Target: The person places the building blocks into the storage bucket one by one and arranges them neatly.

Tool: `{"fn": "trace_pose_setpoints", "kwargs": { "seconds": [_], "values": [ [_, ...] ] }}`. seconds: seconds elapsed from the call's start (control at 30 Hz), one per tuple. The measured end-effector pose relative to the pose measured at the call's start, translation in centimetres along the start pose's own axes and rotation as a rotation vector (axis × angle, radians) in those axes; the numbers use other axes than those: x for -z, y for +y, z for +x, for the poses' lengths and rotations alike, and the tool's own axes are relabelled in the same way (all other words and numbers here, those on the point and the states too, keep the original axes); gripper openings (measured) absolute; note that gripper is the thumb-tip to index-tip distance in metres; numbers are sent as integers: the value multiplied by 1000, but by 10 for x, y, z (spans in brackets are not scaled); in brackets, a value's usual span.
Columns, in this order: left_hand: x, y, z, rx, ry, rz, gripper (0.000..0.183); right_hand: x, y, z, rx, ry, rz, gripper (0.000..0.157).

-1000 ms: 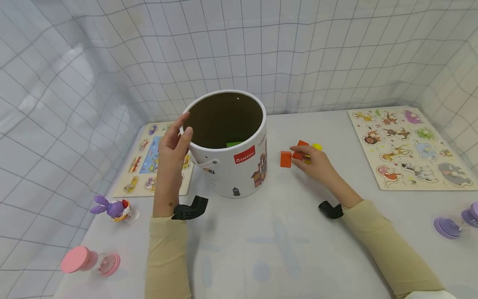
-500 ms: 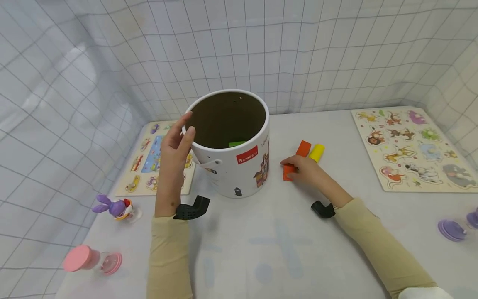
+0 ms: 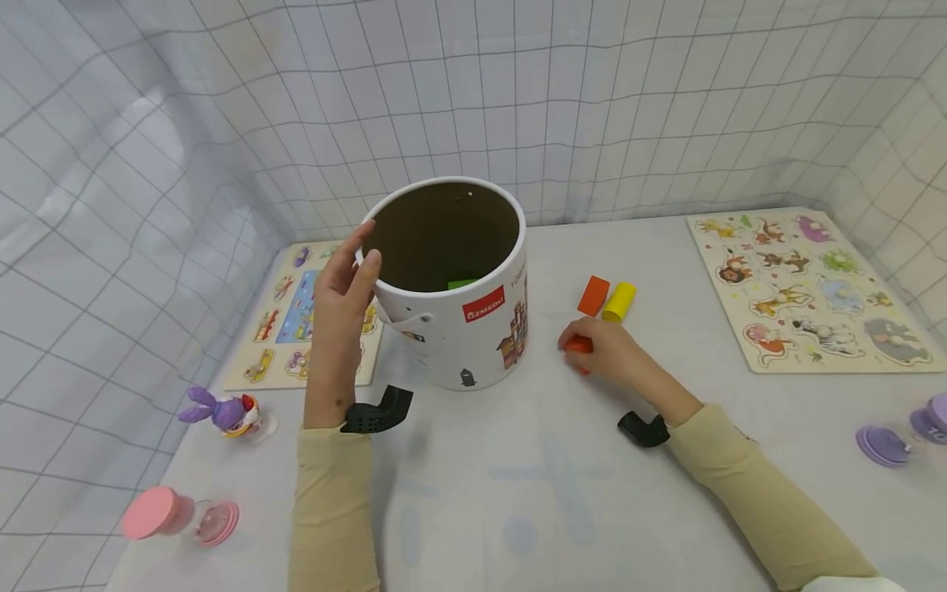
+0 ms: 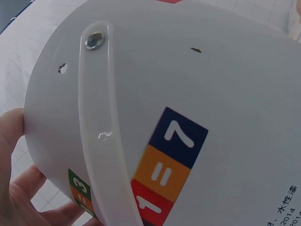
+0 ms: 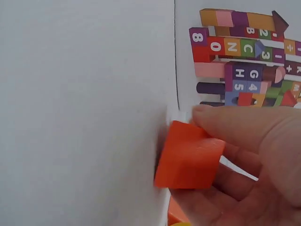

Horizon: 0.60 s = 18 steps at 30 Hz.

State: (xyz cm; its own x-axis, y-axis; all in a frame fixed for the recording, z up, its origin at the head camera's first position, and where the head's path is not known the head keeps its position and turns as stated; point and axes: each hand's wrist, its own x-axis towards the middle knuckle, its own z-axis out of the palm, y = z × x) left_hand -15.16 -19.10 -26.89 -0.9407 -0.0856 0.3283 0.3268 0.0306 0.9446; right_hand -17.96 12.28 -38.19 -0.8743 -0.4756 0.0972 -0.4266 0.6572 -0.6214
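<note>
My left hand (image 3: 342,304) holds the rim of a white bucket (image 3: 473,349) on its left side, thumb and index fingertip at the opening. The bucket stands upright, and a green block (image 3: 462,284) shows inside it. In the left wrist view, the fingers (image 4: 29,186) lie against the bucket near its pale handle (image 4: 99,113). My right hand (image 3: 610,352) pinches an orange-red block (image 5: 190,157) low over the table, right of the bucket. Just beyond that hand lie another orange-red block (image 3: 593,296) and a yellow cylinder block (image 3: 620,301), side by side.
Animal puzzle board (image 3: 814,288) lies at the right, another puzzle board (image 3: 247,362) behind the left arm. A purple rabbit toy (image 3: 225,411) and a pink cup-like toy (image 3: 151,514) stand at the left. Purple round pieces (image 3: 884,446) lie at the far right.
The right hand has moved nearer with the orange-red block, away from the other two blocks, which now show fully. The left hand and bucket have stayed in place.
</note>
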Motion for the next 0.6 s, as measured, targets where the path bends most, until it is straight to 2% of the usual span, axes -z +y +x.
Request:
{"fn": "trace_pose_setpoints", "kwargs": {
  "seconds": [0.1,0.33,0.47,0.6],
  "values": [
    [1,0,-1,3,1,2,44,3,3,1,-33,5,77,12],
    [1,1,-1,-3,7,-2,44,19,-2,-1,-96,-70,288,18],
    [1,0,0,-9,4,-28,44,35,-18,-7,-91,-73,427,24],
    [1,-1,0,-2,0,-38,44,57,-47,-11,-22,-11,567,27]
  ]
}}
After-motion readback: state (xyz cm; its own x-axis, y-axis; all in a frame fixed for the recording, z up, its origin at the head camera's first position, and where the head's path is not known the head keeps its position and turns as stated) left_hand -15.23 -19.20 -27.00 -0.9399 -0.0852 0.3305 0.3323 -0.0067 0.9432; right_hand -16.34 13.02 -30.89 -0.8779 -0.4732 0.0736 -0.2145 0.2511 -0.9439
